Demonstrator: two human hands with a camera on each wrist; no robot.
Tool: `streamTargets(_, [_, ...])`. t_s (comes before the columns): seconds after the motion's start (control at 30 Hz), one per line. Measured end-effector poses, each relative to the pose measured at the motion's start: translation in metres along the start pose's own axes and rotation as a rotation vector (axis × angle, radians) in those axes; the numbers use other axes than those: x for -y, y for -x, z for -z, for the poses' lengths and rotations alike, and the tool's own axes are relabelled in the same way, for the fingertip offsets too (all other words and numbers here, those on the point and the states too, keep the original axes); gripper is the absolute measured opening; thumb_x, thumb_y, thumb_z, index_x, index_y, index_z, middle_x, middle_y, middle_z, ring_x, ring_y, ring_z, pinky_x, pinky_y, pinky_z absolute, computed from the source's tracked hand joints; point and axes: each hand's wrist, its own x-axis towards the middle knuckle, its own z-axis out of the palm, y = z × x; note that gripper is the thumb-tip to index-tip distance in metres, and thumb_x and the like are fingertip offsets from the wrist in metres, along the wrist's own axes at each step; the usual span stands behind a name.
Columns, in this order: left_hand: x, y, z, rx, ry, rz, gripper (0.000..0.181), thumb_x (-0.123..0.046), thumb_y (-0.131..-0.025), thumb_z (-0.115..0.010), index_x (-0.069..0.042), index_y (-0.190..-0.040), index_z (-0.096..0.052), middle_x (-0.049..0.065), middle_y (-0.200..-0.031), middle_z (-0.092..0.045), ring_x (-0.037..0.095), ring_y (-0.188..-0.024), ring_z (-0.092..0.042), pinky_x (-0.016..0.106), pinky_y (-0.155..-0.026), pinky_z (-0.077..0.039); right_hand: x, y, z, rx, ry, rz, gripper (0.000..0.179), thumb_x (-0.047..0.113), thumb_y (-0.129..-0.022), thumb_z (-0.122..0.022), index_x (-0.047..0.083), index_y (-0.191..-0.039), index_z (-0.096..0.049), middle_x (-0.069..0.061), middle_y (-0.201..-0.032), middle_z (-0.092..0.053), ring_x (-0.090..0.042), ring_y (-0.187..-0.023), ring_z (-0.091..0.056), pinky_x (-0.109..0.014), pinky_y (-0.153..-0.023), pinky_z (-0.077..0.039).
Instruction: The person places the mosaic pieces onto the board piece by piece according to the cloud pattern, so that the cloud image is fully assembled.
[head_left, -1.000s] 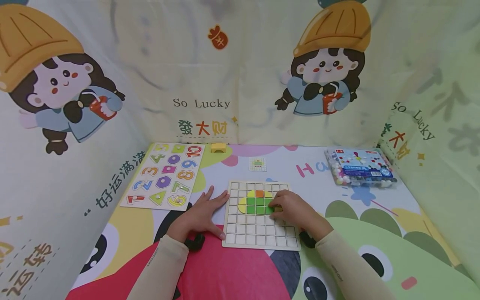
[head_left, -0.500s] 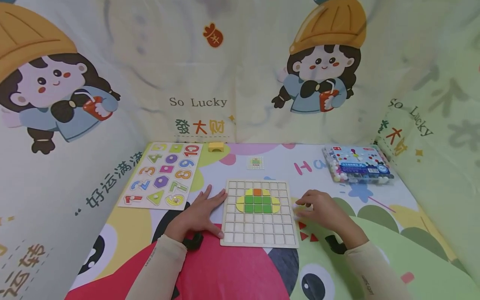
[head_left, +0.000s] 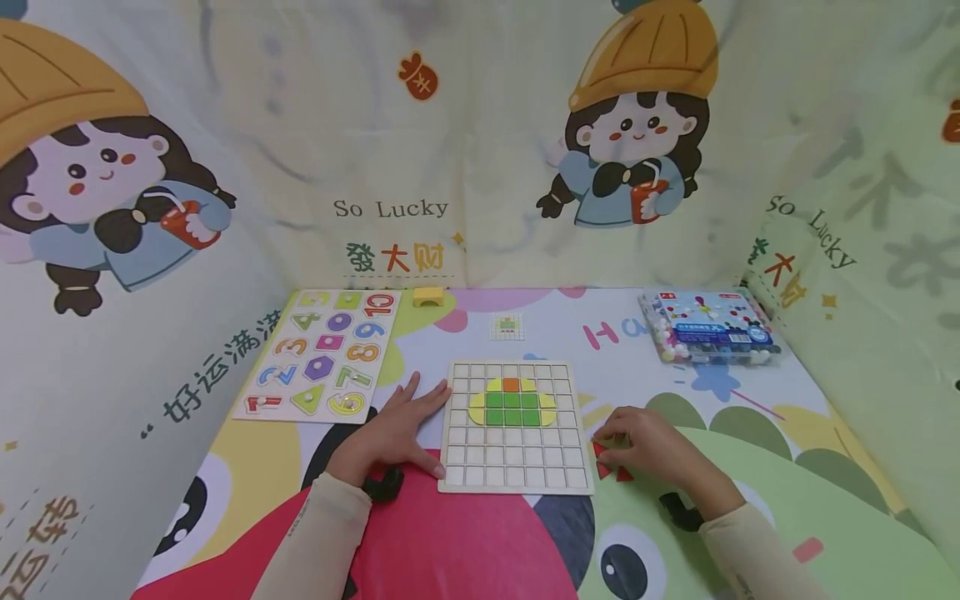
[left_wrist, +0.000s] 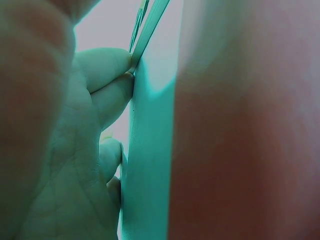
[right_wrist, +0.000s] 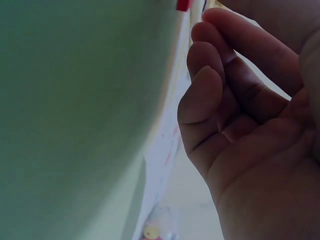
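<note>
A square wooden grid board (head_left: 516, 479) lies on the printed table cover. In its upper cells green square tiles (head_left: 513, 408), yellow curved tiles (head_left: 476, 410) and one orange tile (head_left: 511, 385) form a shape. My left hand (head_left: 390, 429) spreads its fingers along the board's left edge, thumb at the lower corner. The left wrist view shows the fingertips (left_wrist: 112, 95) against the board's side. My right hand (head_left: 645, 442) is bent low beside the board's right edge, thumb and finger apart around red triangle tiles (head_left: 625, 474). Its loosely bent fingers (right_wrist: 205, 95) show in the right wrist view.
A number-and-shape puzzle board (head_left: 318, 354) lies at the left. Farther back are a yellow block (head_left: 428, 297) and a small pattern card (head_left: 507, 327). A clear box of coloured beads (head_left: 708, 327) stands at the back right. Printed curtains rise behind.
My right hand has placed a yellow curved tile at the shape's right side, let go, and moved right and down to the red triangles. The left hand stays at the board.
</note>
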Motion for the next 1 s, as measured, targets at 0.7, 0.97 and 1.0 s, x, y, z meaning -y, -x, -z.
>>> streamTargets(0.7, [0.0016, -0.0009, -0.0014, -0.003, 0.000, -0.003, 0.126, -0.052, -0.064, -0.098, -0.028, -0.168, -0.030, -0.007, -0.177, -0.025, 0.037, -0.167, 0.006, 0.063, -0.133, -0.006, -0.0005, -0.0007, -0.0070, 0.031, 0.012, 0.050, 0.024, 0.021, -0.092, -0.084, 0.012, -0.114, -0.083, 0.008, -0.100, -0.070, -0.003, -0.087, -0.059, -0.025, -0.073, -0.054])
streamTargets(0.97, [0.0002, -0.0003, -0.0009, 0.002, 0.001, 0.002, 0.125, -0.051, -0.065, -0.098, -0.027, -0.168, -0.031, -0.006, -0.177, -0.025, 0.038, -0.167, 0.006, 0.063, -0.134, -0.006, 0.0012, 0.0013, -0.0087, 0.016, 0.023, 0.035, 0.021, 0.017, -0.091, -0.084, 0.011, -0.111, -0.084, 0.008, -0.097, -0.071, -0.003, -0.086, -0.063, -0.026, -0.075, -0.058])
streamTargets(1.0, [0.0002, -0.0001, -0.0008, 0.002, 0.001, 0.004, 0.126, -0.051, -0.065, -0.098, -0.027, -0.168, -0.031, -0.006, -0.177, -0.025, 0.037, -0.167, 0.006, 0.063, -0.133, -0.007, 0.0015, 0.0013, -0.0089, 0.015, 0.023, 0.034, 0.020, 0.017, -0.091, -0.084, 0.011, -0.110, -0.084, 0.008, -0.097, -0.072, -0.003, -0.086, -0.063, -0.026, -0.075, -0.058])
